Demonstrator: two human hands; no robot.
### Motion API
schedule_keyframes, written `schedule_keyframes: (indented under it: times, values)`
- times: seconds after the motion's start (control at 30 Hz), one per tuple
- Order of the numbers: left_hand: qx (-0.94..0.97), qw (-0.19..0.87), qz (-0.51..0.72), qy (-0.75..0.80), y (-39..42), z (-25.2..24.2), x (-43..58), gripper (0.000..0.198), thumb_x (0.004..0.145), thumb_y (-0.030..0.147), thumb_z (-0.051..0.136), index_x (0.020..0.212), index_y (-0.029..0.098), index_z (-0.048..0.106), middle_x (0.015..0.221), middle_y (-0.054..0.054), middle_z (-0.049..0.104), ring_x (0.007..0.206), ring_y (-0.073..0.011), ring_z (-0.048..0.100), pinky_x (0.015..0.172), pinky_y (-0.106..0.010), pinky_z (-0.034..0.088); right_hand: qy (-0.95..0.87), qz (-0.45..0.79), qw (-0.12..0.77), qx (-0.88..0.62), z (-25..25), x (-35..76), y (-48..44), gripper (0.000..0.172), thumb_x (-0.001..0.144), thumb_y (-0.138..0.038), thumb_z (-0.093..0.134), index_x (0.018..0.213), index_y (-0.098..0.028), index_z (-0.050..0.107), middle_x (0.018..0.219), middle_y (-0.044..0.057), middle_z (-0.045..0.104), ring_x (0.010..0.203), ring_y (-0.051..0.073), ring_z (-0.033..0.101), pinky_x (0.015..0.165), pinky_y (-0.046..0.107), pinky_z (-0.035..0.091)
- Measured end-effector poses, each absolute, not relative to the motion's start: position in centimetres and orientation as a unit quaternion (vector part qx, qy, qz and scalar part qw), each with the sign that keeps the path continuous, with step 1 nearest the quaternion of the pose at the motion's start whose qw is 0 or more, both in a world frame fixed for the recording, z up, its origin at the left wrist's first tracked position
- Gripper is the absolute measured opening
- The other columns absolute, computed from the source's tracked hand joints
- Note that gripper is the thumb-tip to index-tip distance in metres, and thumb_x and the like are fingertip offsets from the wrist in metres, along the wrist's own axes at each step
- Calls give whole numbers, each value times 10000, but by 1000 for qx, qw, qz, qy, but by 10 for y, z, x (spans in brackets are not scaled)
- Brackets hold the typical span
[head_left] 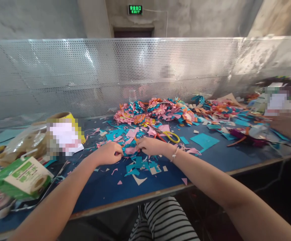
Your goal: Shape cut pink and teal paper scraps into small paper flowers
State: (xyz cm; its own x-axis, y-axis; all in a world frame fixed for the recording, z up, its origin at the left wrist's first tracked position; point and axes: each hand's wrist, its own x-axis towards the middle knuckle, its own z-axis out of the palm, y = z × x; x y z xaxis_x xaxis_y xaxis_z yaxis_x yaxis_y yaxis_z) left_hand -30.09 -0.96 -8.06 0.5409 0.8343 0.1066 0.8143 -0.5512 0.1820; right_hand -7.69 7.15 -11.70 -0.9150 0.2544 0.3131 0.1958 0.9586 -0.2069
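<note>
currently, left hand [111, 152] and right hand [149, 146] face each other over desk [97, 190], fingertips of each apparently pinching opposite edges of blue-and-pink paper piece [129, 150] — two-sided hold presumably steadies loose strips. piece sits between hands, close to desk surface; blue scraps [133, 166] on near side. scissors [178, 138] lie just beyond right wrist, likely left within reach. paper flowers [160, 110] heaped at back, against perforated screen [97, 73] — probably to free front working area. finer finger contact unclear.
</note>
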Motion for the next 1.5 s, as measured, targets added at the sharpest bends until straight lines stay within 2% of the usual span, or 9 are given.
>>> schedule_keyframes:
  times: [0.2,0.4,0.5,0.63,0.8,0.97,1.17,1.33,1.5]
  values:
    - [839,-17,119,531,1,-84,-307,278,797,312,451,578,194,575,650,-43,601,676,-186,546,669,-285,390,-972,46,193,-123,-116,-75,66,307,756,7,445,921,-124,667,939,84,643,888,150,569,791,279,456]
    - [779,-55,86,619,18,-99,-322,198,731,378,576,678,192,532,707,-57,579,687,-218,554,597,-288,369,-968,38,219,-114,-122,-74,72,205,805,-62,473,872,-134,652,925,78,618,860,143,553,772,267,453]
    - [769,-56,92,631,24,-105,-327,186,755,362,544,763,176,551,792,-82,585,752,-232,569,630,-294,397,-965,39,227,-123,-125,-73,76,179,817,-96,489,872,-138,655,937,80,603,860,146,553,770,269,454]
    - [779,-94,109,611,29,-109,-335,221,763,320,516,894,157,588,919,-114,593,915,-259,559,766,-319,422,-958,47,247,-140,-124,-71,77,163,806,-96,500,827,-137,656,944,83,586,866,145,553,785,274,449]
    - [784,-74,124,604,31,-109,-347,226,801,300,456,844,174,639,858,-96,615,857,-234,578,769,-307,427,-954,62,254,-145,-122,-69,75,162,748,-59,494,754,-140,634,875,59,584,797,130,538,733,248,430]
    - [752,-44,248,609,27,-103,-346,228,809,315,480,861,160,639,884,-83,638,827,-210,586,790,-315,442,-944,68,292,-140,-122,-67,79,198,717,-23,427,670,-143,577,743,30,555,698,117,490,667,232,392]
    - [729,8,358,583,20,-97,-331,185,758,260,554,904,165,617,962,-63,594,870,-175,577,778,-292,491,-934,46,313,-165,-119,-64,76,196,741,-32,432,731,-137,597,807,56,573,767,136,500,723,245,401]
    - [734,-18,338,589,22,-99,-332,228,714,209,557,921,141,624,989,-81,590,848,-182,586,775,-295,494,-912,16,334,-238,-118,-64,78,185,752,-49,431,707,-140,586,787,55,557,766,141,494,723,241,396]
    - [689,-45,311,653,24,-101,-337,172,731,290,567,834,171,637,840,-52,663,754,-198,612,746,-308,483,-885,15,349,-309,-119,-59,87,195,776,-67,409,736,-147,583,813,61,559,798,144,508,752,229,391]
